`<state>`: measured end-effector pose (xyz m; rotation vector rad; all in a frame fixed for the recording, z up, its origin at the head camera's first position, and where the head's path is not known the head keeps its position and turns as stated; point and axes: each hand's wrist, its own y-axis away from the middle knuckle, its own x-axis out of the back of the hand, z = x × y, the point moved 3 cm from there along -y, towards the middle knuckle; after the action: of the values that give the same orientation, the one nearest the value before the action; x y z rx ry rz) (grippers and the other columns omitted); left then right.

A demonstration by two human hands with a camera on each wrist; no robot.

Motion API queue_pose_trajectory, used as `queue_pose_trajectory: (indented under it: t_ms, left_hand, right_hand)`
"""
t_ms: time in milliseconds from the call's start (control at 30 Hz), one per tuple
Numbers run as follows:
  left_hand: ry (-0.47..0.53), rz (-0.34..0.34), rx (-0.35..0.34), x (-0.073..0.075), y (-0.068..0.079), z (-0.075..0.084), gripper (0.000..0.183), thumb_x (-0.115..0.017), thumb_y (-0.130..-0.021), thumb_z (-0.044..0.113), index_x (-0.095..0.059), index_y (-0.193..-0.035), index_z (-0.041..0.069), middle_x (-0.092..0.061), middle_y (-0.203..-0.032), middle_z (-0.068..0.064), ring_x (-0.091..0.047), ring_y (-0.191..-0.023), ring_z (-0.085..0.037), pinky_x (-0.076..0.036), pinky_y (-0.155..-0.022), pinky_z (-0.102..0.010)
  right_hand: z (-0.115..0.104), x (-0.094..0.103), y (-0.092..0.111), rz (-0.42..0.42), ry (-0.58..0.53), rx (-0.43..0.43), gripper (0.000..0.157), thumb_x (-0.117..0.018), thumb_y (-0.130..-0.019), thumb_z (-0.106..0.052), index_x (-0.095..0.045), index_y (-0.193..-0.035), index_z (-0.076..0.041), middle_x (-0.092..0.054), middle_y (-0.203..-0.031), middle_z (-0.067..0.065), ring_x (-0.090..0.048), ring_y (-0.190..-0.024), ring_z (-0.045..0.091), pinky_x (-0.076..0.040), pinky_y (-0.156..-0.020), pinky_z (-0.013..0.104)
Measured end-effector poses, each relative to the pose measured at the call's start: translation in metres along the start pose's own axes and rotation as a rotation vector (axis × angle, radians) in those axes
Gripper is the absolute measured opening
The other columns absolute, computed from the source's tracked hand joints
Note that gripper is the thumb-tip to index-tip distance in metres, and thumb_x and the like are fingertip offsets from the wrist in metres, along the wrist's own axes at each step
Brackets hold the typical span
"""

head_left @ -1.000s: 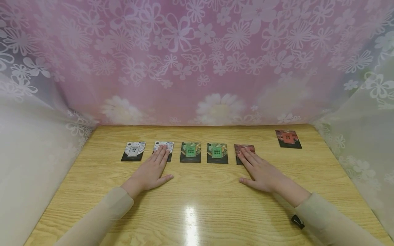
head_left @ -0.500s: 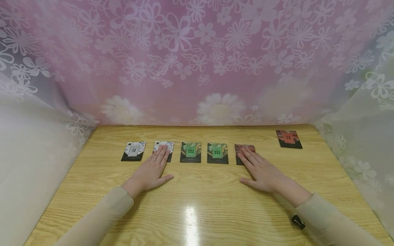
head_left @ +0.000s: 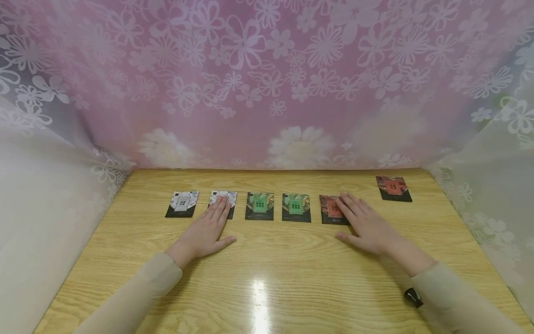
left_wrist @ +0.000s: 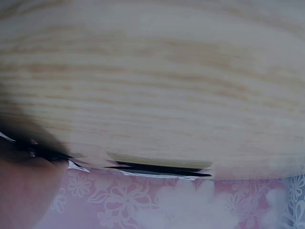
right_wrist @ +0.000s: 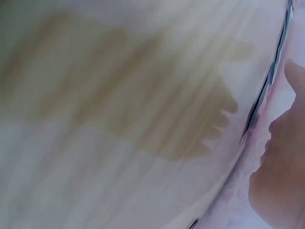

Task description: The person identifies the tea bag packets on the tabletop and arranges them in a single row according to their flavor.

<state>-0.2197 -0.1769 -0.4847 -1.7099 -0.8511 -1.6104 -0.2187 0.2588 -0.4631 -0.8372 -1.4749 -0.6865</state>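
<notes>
Flat printed packets lie in a row across the wooden table. My left hand [head_left: 205,233], fingers straight, lies over a white-and-black packet [head_left: 231,199], hiding its middle. Left of it is another white-and-black packet [head_left: 181,204]. Two green-and-black packets, a left one [head_left: 259,206] and a right one [head_left: 296,207], sit mid-row. My right hand [head_left: 369,228] has its fingers extended over the right edge of a red-and-black packet [head_left: 329,211]. In the right wrist view, that right hand [right_wrist: 281,162] appears at the right, with a hand-shaped shadow on the table.
A second red-and-black packet [head_left: 394,188] lies farther back at the right, slightly turned. The wooden table [head_left: 233,287] ends at a pink flowered curtain [head_left: 250,102], with pale curtains at both sides. A small black object [head_left: 413,298] is beside the right sleeve.
My right hand has shifted right, uncovering most of the red packet beneath it. My left hand stays on the white-and-black packet. The packets keep their places.
</notes>
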Motion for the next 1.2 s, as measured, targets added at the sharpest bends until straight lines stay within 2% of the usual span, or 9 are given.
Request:
queue_pose_trajectory:
  t_ms: [133, 267, 433, 600, 700, 900, 1100, 1200]
  left_hand:
    - [-0.001, -0.002, 0.001, 0.001, 0.000, 0.000, 0.093, -0.029, -0.091, 0.068, -0.008, -0.150, -0.001, -0.001, -0.157, -0.020, -0.002, -0.145, -0.033, -0.017, -0.118, -0.044]
    - [-0.004, -0.008, 0.004, 0.002, -0.001, 0.001, 0.094, -0.029, -0.091, 0.068, -0.008, -0.150, -0.001, -0.001, -0.157, -0.020, -0.002, -0.145, -0.033, -0.016, -0.118, -0.044]
    - [-0.009, 0.000, -0.001, 0.004, -0.001, 0.001, 0.093, -0.029, -0.091, 0.068, -0.009, -0.150, -0.001, -0.003, -0.157, -0.021, -0.004, -0.145, -0.033, -0.017, -0.117, -0.044]
    - [-0.011, 0.001, -0.003, 0.003, -0.001, 0.000, 0.094, -0.029, -0.091, 0.068, -0.011, -0.150, -0.002, -0.004, -0.157, -0.021, -0.005, -0.145, -0.034, -0.018, -0.117, -0.044]
    - [-0.009, 0.004, -0.004, 0.003, 0.000, 0.000, 0.093, -0.029, -0.091, 0.068, -0.011, -0.150, -0.002, -0.004, -0.157, -0.021, -0.006, -0.145, -0.034, -0.019, -0.117, -0.044]
    - [-0.005, 0.002, -0.001, 0.003, 0.000, 0.000, 0.093, -0.029, -0.091, 0.068, -0.009, -0.150, -0.001, -0.003, -0.157, -0.020, -0.005, -0.145, -0.033, -0.018, -0.117, -0.044]
    - [-0.008, -0.001, 0.005, 0.001, 0.000, 0.000, 0.094, -0.027, -0.091, 0.069, -0.008, -0.150, -0.001, -0.002, -0.157, -0.019, -0.004, -0.146, -0.032, -0.017, -0.118, -0.043]
    - [-0.013, 0.003, 0.004, -0.001, 0.000, -0.001, 0.094, -0.027, -0.091, 0.070, -0.008, -0.150, -0.001, -0.002, -0.157, -0.020, -0.003, -0.146, -0.032, -0.017, -0.118, -0.043]
  right_hand:
    - [0.022, 0.001, 0.003, -0.009, 0.003, -0.048, 0.090, -0.049, -0.089, -0.060, -0.008, -0.153, -0.010, 0.000, -0.159, 0.011, -0.004, -0.146, 0.033, -0.014, -0.116, 0.052]
    - [0.041, 0.003, 0.008, 0.017, 0.004, -0.060, 0.090, -0.049, -0.091, -0.056, -0.004, -0.153, -0.009, -0.001, -0.159, 0.015, 0.003, -0.146, 0.029, -0.008, -0.118, 0.049]
    - [0.056, 0.007, 0.013, 0.045, -0.004, -0.080, 0.087, -0.051, -0.092, -0.052, -0.008, -0.153, -0.008, 0.000, -0.159, 0.014, 0.000, -0.146, 0.031, -0.004, -0.119, 0.046]
    - [0.069, 0.013, 0.016, -0.007, -0.008, -0.131, 0.087, -0.048, -0.093, -0.053, -0.003, -0.153, -0.010, 0.007, -0.158, 0.013, 0.005, -0.145, 0.032, -0.008, -0.116, 0.053]
    - [0.077, 0.016, 0.018, -0.028, -0.021, -0.158, 0.087, -0.048, -0.093, -0.053, -0.002, -0.153, -0.010, 0.010, -0.158, 0.012, 0.003, -0.145, 0.035, -0.008, -0.115, 0.055]
    - [0.098, 0.015, 0.023, -0.030, -0.031, -0.199, 0.087, -0.047, -0.094, -0.053, -0.001, -0.152, -0.007, 0.008, -0.158, 0.015, 0.001, -0.144, 0.039, -0.007, -0.115, 0.056]
    - [0.112, 0.014, 0.029, -0.071, -0.067, -0.246, 0.088, -0.045, -0.094, -0.054, -0.002, -0.151, -0.002, 0.001, -0.156, 0.025, 0.005, -0.143, 0.042, -0.004, -0.113, 0.061]
    - [0.117, 0.013, 0.030, -0.092, -0.083, -0.261, 0.088, -0.043, -0.095, -0.054, 0.000, -0.151, -0.001, 0.003, -0.155, 0.027, 0.008, -0.142, 0.043, -0.002, -0.113, 0.061]
